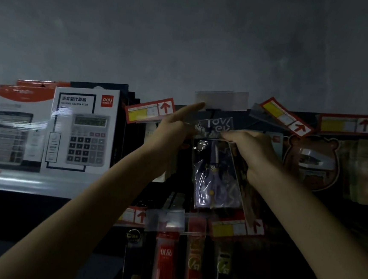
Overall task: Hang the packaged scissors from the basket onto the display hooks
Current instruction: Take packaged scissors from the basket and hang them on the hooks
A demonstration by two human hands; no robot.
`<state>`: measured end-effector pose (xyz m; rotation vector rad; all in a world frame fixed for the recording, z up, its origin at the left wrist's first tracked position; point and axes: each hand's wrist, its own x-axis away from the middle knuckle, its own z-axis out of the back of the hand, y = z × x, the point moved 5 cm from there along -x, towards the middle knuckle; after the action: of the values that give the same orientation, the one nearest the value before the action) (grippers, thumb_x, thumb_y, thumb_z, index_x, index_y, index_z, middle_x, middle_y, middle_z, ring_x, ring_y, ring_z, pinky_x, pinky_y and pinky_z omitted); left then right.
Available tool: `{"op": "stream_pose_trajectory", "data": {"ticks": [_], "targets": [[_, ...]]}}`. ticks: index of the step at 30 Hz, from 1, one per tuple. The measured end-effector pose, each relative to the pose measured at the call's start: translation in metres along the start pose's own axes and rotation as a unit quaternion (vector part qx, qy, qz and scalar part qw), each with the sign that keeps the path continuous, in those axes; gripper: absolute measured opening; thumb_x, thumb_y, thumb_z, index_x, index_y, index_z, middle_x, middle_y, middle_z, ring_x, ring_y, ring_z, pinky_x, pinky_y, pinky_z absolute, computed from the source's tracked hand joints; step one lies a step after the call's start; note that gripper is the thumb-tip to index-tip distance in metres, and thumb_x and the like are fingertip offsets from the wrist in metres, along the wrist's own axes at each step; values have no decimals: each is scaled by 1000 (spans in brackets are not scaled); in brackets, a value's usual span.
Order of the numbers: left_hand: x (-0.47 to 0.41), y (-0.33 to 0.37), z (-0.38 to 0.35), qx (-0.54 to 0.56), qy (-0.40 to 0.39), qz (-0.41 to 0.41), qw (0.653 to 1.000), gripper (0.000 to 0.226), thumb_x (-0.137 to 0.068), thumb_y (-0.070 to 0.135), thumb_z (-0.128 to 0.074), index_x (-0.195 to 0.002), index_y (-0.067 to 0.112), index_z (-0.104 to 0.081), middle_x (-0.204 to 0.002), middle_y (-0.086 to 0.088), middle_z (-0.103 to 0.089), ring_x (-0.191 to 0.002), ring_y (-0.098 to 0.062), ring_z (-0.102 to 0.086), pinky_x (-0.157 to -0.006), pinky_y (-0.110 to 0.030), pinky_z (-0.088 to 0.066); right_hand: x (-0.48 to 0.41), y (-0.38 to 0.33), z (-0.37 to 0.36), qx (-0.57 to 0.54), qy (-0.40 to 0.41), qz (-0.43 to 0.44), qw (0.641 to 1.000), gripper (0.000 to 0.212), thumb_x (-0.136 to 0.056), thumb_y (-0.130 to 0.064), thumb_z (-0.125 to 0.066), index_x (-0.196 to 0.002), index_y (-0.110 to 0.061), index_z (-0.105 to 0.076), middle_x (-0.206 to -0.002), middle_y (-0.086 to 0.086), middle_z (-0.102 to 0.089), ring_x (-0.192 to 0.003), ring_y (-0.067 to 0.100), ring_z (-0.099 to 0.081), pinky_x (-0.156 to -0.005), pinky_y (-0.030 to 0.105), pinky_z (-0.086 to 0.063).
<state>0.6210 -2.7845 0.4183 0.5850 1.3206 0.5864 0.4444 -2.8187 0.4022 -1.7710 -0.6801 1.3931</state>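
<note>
A clear packet of purple scissors [216,175] with a dark printed header hangs in front of the display, just under a hook with a blank clear price holder [222,100]. My right hand [246,149] pinches the packet's top right corner at the header. My left hand [177,127] is at the packet's top left, its index finger stretched up and touching the price holder's lower left corner. The hook's wire is mostly hidden behind the header. No basket is in view.
Boxed calculators [84,128] stand on a shelf at left. Red-and-yellow price tags [150,110] stick out on neighbouring hooks. A bear-shaped stapler pack [312,161] hangs at right. Pen packets [165,262] hang on the row below. A grey wall fills the top.
</note>
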Motion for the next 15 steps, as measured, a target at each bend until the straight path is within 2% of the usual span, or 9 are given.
{"op": "stream_pose_trajectory", "data": {"ticks": [3, 7, 9, 12, 15], "targets": [[-1, -2, -1, -7, -10, -6, 1000, 63, -99, -2, -47, -141, 44, -52, -125, -7, -60, -111, -25, -60, -84, -31, -53, -5, 0, -4, -4, 12, -7, 1000, 14, -85, -19, -75, -89, -7, -76, -87, 15, -77, -88, 33, -74, -86, 44, -59], [0, -5, -4, -4, -15, -13, 1000, 70, -96, -8, -47, -147, 41, -46, -100, -4, -58, -89, -20, -55, -76, -26, -51, -11, 3, -7, -17, 20, -28, 999, 14, -85, -17, -75, -94, -5, -75, -85, 12, -76, -77, 28, -72, -68, 30, -56], [1, -6, -5, 0, -18, -13, 1000, 73, -95, -9, -48, -149, 40, -45, -95, -1, -55, -84, -16, -55, -71, -23, -51, -12, 3, -8, -32, 21, -37, 999, 15, -85, -17, -76, -96, -6, -75, -84, 10, -76, -70, 24, -69, -65, 27, -54], [1, -7, -5, 9, -19, -8, 1000, 74, -95, -10, -49, -149, 39, -45, -91, 1, -56, -81, -13, -56, -64, -18, -52, -13, 3, -9, -31, 30, -38, 998, 20, -84, -16, -76, -98, -2, -75, -90, 14, -76, -70, 26, -68, -67, 29, -54], [2, -8, -6, -9, -15, -20, 1000, 74, -95, -11, -50, -150, 39, -44, -87, 3, -55, -79, -15, -56, -62, -15, -51, -14, 3, -10, -26, 35, -44, 998, 25, -84, -15, -76, -101, 2, -74, -94, 20, -76, -78, 31, -71, -74, 39, -59]]}}
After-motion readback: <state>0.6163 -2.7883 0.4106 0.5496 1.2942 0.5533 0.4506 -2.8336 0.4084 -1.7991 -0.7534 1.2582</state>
